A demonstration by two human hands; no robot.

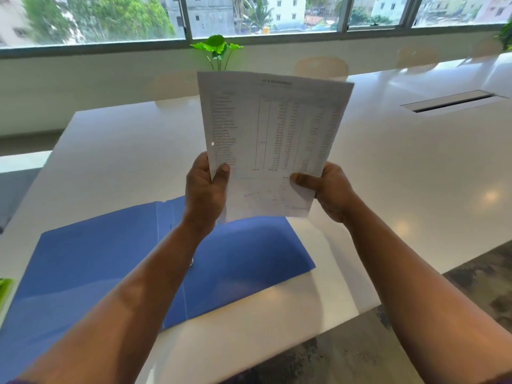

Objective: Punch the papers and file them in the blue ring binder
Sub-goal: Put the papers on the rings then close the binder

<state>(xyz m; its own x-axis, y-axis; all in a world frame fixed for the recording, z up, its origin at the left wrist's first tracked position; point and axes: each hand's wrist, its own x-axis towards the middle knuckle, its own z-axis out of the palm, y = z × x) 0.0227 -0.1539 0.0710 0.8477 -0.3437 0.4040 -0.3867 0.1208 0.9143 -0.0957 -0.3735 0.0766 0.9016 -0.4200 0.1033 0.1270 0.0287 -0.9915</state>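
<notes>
Both hands hold the papers (271, 139) up in the air, above the worktop (401, 167) and well above the binder (116, 261). The left hand (205, 189) grips the lower left edge, with the thumb on the front of the sheet. The right hand (327, 189) pinches the lower right part, thumb on the front and the other fingers behind. How many sheets are in the grip, I cannot tell; at the bottom a second edge seems to show.

One small round hole (212, 144) is visible near the left margin of the sheet, about halfway up. A second hole I cannot find; it may be hidden under the left thumb, or it may not be there. So the punching looks at least partly done, but this is only my judgement.

The binder lies open and flat on the worktop, just under the forearms. Its blue covers are spread to both sides. The ring mechanism is mostly hidden behind the left forearm; only a small metal piece (191, 262) shows there. No paper is seen inside the binder. A punch is not in view.

So the filing is not yet done. What is left, as I judge it: to bring the papers down, to put the holes over the rings, and to close the binder.
</notes>
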